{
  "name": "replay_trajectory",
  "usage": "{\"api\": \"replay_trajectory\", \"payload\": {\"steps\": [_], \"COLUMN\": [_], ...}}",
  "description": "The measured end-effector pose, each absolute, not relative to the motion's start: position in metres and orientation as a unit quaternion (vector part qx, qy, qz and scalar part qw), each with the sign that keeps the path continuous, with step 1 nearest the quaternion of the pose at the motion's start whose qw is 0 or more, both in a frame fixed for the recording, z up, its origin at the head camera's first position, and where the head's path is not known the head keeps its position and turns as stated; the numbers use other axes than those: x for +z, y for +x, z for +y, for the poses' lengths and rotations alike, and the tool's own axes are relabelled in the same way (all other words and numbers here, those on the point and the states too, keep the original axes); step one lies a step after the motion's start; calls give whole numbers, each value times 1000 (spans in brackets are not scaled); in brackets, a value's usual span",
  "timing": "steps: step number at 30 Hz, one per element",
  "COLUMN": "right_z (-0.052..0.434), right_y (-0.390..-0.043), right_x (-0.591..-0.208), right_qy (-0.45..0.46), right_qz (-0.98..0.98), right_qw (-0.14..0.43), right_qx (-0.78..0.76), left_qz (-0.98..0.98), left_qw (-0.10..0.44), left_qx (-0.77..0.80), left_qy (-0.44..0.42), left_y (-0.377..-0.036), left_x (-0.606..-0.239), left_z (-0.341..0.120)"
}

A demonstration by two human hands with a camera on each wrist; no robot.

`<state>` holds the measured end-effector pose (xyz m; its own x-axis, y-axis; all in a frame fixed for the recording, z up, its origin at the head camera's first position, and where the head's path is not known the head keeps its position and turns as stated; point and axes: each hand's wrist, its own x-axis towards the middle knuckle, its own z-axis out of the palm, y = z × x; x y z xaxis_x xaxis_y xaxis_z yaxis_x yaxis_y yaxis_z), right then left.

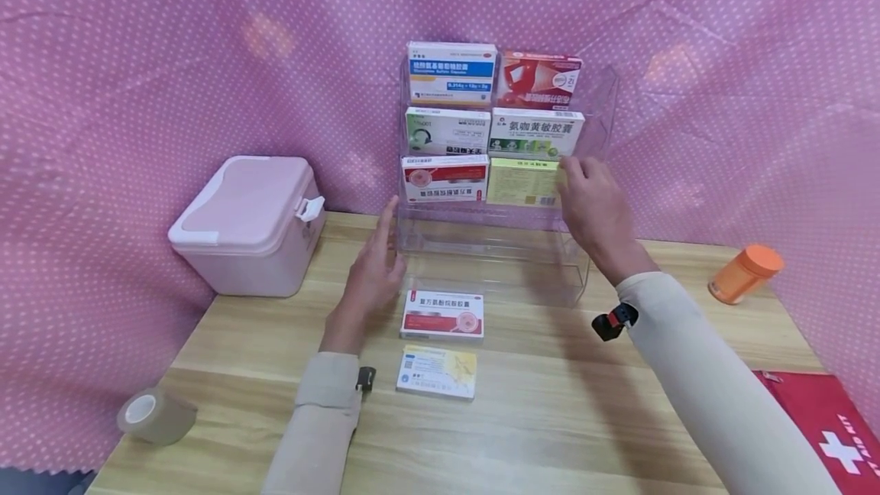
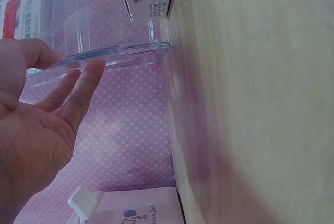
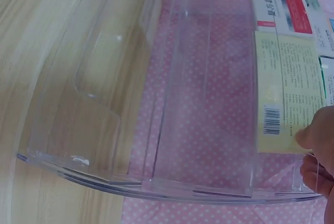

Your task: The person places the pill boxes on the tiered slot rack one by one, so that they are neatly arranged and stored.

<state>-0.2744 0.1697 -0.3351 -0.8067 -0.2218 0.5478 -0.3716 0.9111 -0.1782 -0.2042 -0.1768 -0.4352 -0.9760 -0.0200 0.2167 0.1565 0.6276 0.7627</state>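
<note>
A clear stepped display rack stands on the table with medicine boxes in its upper tiers. My left hand is at its left side; in the left wrist view the thumb and straight fingers pinch the side panel's edge. At the other side, my right hand pinches the right end of a yellow medicine box, thumb on its printed face. That box sits in the third tier beside a red-and-white medicine box. The lower tiers hold nothing.
In front of the rack lie another red-and-white box and a white-and-yellow box. A pink medicine chest and tape roll are on the left. An orange-capped bottle and red first aid pouch are on the right.
</note>
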Motion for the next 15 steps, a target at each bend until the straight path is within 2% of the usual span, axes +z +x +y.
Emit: {"api": "replay_trajectory", "payload": {"steps": [5,15], "right_z": [168,170], "right_y": [-269,-255], "right_x": [-336,-331], "right_qy": [145,180], "right_qz": [-940,-932], "right_qw": [262,295], "right_qx": [163,105], "left_qz": [-897,-898], "left_qw": [97,103], "left_qx": [-430,-427], "left_qy": [-35,-36], "left_y": [-203,-203], "left_x": [-434,-432], "left_z": [-175,-174]}}
